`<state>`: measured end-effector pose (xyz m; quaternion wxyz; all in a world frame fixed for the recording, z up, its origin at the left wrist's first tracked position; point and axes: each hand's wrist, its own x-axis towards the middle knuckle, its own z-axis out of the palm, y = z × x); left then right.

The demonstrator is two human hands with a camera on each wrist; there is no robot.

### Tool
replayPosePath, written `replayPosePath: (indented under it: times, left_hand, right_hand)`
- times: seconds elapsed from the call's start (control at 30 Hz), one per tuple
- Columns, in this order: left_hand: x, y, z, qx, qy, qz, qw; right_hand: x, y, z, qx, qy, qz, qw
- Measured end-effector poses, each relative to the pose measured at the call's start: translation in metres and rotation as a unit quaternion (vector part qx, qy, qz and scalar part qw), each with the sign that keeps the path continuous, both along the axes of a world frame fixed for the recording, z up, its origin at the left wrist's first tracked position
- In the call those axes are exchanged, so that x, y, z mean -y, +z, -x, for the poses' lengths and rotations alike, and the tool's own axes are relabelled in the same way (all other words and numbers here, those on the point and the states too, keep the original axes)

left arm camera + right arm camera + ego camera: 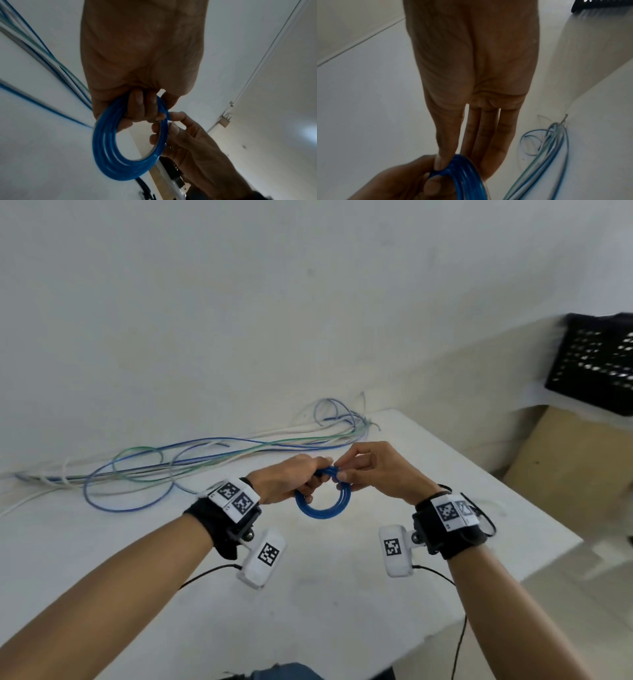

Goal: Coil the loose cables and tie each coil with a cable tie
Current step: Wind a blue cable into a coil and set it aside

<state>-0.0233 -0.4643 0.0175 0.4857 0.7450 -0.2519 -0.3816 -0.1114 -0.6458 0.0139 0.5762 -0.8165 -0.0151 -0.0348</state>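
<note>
A blue cable wound into a small coil hangs above the white table, held between both hands. My left hand grips the coil's top, with its fingers curled through the ring. My right hand pinches the same upper part from the right, thumb on the strands and fingers behind them. In the left wrist view something thin and pale shows between the right thumb and forefinger; I cannot tell what it is. Loose blue, green and white cables lie along the table's far edge.
A black perforated crate stands at the far right on a white ledge. Below it sits a cardboard box. The table's right edge drops to a tiled floor. A white wall rises behind the loose cables.
</note>
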Motion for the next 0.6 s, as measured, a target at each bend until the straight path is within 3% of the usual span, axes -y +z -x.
replayPosePath:
  times: [0.13,0.4,0.6]
  left_hand:
    - [0.017,-0.016,0.011,-0.005,-0.056,0.032,0.998]
    - [0.019,-0.037,0.015,0.110,-0.082,0.061,0.989]
    - [0.014,-0.041,0.011,0.076,-0.099,0.064,0.990]
  right_hand:
    - [0.018,-0.010,0.016,0.004,-0.024,0.009,1.000]
    - [0.027,-0.026,0.026,-0.021,-0.039,0.006,0.999]
    - [0.025,-0.027,0.025,-0.034,-0.031,0.010,0.999]
